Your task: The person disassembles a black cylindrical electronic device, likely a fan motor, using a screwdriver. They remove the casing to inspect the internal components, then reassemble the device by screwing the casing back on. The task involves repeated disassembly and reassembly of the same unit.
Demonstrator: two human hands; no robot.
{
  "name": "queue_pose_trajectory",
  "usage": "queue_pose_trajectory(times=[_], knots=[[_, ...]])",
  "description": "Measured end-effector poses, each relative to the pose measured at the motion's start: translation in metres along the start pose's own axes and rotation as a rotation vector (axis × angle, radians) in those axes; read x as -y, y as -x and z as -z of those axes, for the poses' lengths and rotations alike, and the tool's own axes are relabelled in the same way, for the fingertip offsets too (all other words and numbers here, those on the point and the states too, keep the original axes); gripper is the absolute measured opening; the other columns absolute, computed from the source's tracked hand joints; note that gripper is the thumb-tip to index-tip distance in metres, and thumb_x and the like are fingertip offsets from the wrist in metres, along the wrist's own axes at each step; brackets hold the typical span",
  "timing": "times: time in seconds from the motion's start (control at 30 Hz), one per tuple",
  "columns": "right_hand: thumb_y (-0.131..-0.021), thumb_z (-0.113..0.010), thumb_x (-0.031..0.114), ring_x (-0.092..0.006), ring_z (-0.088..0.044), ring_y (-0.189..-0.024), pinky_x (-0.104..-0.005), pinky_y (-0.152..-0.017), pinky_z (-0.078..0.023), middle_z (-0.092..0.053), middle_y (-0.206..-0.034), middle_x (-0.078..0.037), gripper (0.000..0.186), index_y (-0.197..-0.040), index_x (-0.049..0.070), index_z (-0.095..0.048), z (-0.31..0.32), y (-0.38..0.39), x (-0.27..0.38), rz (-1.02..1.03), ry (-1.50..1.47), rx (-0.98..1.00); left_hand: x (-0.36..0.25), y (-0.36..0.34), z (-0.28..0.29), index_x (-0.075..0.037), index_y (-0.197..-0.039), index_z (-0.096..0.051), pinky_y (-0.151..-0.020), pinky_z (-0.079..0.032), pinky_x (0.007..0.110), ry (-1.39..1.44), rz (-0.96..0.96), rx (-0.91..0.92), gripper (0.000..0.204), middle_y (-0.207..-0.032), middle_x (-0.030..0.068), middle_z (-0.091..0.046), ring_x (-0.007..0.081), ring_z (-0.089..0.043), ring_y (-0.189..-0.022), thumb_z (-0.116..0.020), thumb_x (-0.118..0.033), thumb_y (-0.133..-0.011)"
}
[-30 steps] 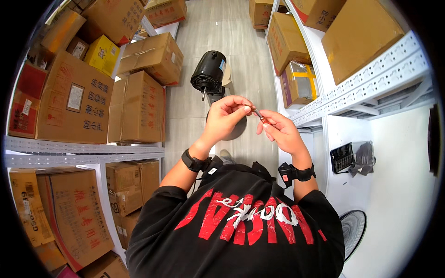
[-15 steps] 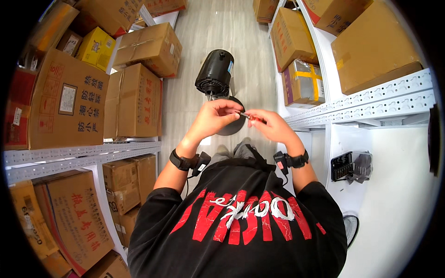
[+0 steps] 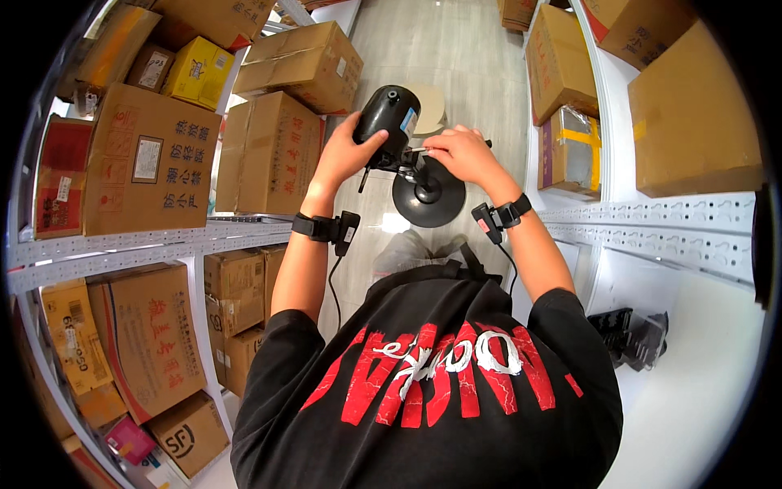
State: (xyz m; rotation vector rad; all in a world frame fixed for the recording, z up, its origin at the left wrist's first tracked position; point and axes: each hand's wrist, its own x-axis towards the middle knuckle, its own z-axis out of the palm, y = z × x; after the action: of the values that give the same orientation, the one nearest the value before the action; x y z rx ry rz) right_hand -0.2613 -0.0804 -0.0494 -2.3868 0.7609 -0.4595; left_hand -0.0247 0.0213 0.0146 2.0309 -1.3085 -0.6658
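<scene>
A black cylindrical motor housing [image 3: 386, 116] is mounted on a stand with a round black base [image 3: 429, 196]. My left hand [image 3: 349, 151] grips the housing from the left, fingers round its side and thumb across its near face. In my closed right hand [image 3: 466, 153] is a screwdriver [image 3: 418, 149]. Its metal shaft points left toward the bracket below the housing, and the dark handle end shows beyond my fingers. Whether the tip sits in a screw is too small to tell.
Cardboard boxes [image 3: 151, 163] fill the metal shelving on the left. More boxes [image 3: 688, 114] stand on the right shelf. An open black bit case [image 3: 611, 322] with a clear lid lies on the white surface at lower right. A beige seat-like object [image 3: 430, 110] stands behind the motor.
My hands were together over the screwdriver. My left hand has left it and taken hold of the motor housing; my right has brought the screwdriver up beside the bracket. The view has shifted.
</scene>
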Motion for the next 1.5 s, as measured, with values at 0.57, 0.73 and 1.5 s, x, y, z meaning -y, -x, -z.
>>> queue_pose_trajectory(times=[0.57, 0.73, 1.5], knots=[[-0.091, -0.062, 0.029, -0.0308, -0.068, -0.095, -0.0459, -0.087, -0.049, -0.074, -0.097, -0.007, 0.022, -0.107, 0.020, -0.074, 0.015, -0.041, -0.029, 0.153, -0.108, 0.278, -0.014, -0.045, -0.005, 0.008, -0.140, -0.042, -0.096, -0.051, 0.040, -0.276, 0.252, 0.236, 0.110, -0.120, 0.0307, -0.065, 0.0378, -0.066, -0.114, -0.085, -0.057, -0.061], [-0.091, -0.065, 0.028, -0.0298, -0.070, -0.097, -0.0413, -0.084, -0.053, -0.074, -0.103, -0.009, 0.026, -0.113, 0.015, -0.073, 0.012, -0.058, -0.045, 0.109, -0.274, 0.463, -0.033, -0.043, -0.004, 0.006, -0.136, -0.048, -0.094, -0.052, 0.040, -0.380, 0.287, 0.251, 0.105, -0.116, 0.0277, -0.068, 0.0369, -0.068, -0.109, -0.081, -0.062, -0.064], [-0.084, -0.071, 0.028, -0.0275, -0.069, -0.078, -0.0424, -0.070, -0.052, -0.073, -0.083, -0.006, 0.017, -0.094, 0.015, -0.076, 0.011, -0.098, -0.035, 0.366, -0.165, 0.599, -0.030, -0.044, -0.010, 0.005, -0.122, -0.053, -0.088, -0.054, 0.043, -0.524, 0.213, 0.231, 0.094, -0.100, 0.0272, -0.071, 0.0398, -0.071, -0.097, -0.075, -0.068, -0.068]])
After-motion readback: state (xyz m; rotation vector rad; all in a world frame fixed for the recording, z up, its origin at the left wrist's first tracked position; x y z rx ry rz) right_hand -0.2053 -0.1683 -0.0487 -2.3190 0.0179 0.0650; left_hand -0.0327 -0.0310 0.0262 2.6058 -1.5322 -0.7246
